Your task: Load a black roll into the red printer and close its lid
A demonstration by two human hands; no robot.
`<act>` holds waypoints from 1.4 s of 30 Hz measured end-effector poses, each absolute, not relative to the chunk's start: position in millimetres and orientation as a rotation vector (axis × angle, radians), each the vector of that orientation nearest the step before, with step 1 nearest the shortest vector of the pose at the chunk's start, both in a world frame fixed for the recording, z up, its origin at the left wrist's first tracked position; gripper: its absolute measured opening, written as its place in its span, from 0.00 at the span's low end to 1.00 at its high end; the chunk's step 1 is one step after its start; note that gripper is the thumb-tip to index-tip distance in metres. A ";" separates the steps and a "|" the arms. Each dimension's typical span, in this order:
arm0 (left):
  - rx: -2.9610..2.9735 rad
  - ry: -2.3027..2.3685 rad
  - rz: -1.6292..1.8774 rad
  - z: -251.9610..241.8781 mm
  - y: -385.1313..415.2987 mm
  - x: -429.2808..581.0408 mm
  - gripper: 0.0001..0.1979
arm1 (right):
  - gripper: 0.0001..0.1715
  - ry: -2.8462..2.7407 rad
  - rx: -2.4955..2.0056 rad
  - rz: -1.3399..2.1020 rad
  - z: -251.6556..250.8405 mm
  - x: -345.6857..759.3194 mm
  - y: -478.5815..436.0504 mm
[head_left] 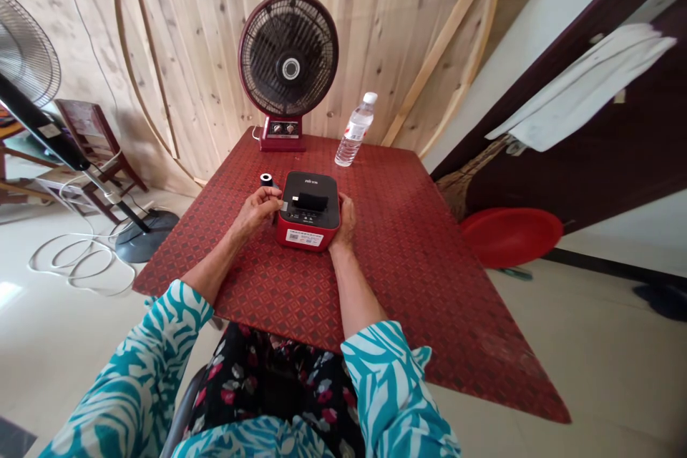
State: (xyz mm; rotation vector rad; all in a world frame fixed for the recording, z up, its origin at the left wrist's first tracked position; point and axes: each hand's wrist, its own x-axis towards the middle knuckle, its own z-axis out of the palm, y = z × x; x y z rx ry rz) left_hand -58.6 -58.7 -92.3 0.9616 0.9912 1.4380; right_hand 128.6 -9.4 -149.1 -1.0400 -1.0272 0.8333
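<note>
My left hand (256, 210) is curled, its fingers pinching a small pale tab (283, 206) at the left edge of a red and black label printer (308, 218). My right hand (346, 222) lies unclenched against the printer's right side, touching it without gripping. The printer sits near the middle of a red patterned table (391, 250), with a small black roll (266, 179) just beyond my left hand. At the far edge stand a dark red desk fan (288, 64) and a plastic water bottle (354, 130), against a curved wooden panel (198, 36). To the left, a floor fan (24, 50) stands on a round base, with a white cable (80, 261) looped on the tiled floor and a wooden chair (94, 143) beyond. To the right, a red plastic basin (509, 236) sits by a dark door (580, 114) hung with a white cloth (585, 86).
</note>
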 end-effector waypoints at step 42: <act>1.465 1.150 1.356 -61.1 -38.2 -63.2 0.05 | 0.26 -1.039 -1.041 0.884 -148.5 128.2 -7.7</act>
